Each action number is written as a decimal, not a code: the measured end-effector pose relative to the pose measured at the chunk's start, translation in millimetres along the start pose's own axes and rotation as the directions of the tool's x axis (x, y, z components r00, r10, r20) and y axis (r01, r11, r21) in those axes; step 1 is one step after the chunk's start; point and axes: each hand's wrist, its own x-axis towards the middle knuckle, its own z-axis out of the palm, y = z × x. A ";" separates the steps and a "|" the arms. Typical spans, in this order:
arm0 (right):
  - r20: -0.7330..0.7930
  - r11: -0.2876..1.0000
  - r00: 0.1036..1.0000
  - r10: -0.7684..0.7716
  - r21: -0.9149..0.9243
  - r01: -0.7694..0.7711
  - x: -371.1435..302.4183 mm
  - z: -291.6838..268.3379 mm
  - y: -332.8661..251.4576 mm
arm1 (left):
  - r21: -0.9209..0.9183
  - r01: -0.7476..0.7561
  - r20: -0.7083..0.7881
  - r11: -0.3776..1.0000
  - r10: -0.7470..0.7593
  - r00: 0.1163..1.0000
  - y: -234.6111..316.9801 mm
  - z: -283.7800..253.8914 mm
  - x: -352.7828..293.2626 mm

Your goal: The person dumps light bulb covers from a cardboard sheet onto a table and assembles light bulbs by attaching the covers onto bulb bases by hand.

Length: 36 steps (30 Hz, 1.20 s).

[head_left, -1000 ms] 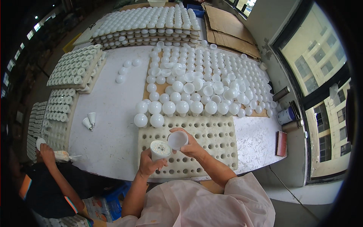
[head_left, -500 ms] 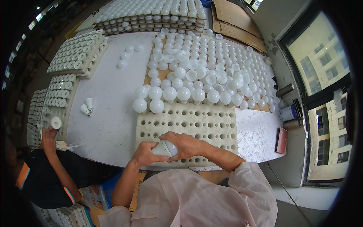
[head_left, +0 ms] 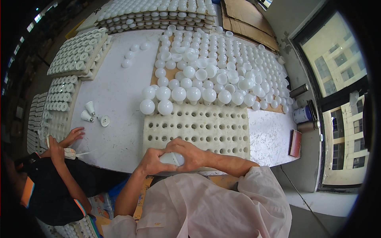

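A white LED bulb (head_left: 171,158) is held between my two hands, over the near edge of the foam tray. My left hand (head_left: 152,161) is closed around its tapered body. The fingers of my right hand (head_left: 187,153) wrap its rounded white cover. Rows of round holes cover the cream foam tray (head_left: 238,145). Bulbs with round covers (head_left: 178,94) stand upright along its far side, two more at its far left corner. Beyond them, many loose white dome covers (head_left: 201,74) lie in a heap on a brown board.
At left, a co-worker's hand (head_left: 73,136) reaches over the table beside loose bulb bodies (head_left: 87,116) and one more (head_left: 104,121). Trays of bulb bodies (head_left: 75,51) are stacked behind. A dark red box (head_left: 295,143) and a white tub (head_left: 302,114) stand at right by the window.
My hands stay closed on the bulb, and it is turned slightly between them. At left, the co-worker's bulb body now lies on the table with the others, and a hand has come forward.
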 end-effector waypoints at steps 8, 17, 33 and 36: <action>-0.002 0.994 0.994 -0.106 0.019 0.106 -6.3 10.0 1.1 | 0.138 0.007 0.019 0.990 -0.010 1.000 -5.5 0.8 -9.7; 0.031 0.959 0.966 -0.256 -0.121 0.258 -12.4 21.0 10.4 | -0.175 0.341 0.163 0.924 -0.314 0.935 -24.5 -2.0 -1.9; 0.014 0.986 0.991 -0.133 -0.097 0.134 -23.2 35.2 14.9 | -0.169 0.395 0.155 0.903 -0.371 0.915 -27.9 7.5 0.2; 0.040 0.987 0.991 -0.131 -0.086 0.134 -23.0 34.2 15.2 | -0.175 0.402 0.150 0.899 -0.379 0.913 -26.6 9.8 -1.5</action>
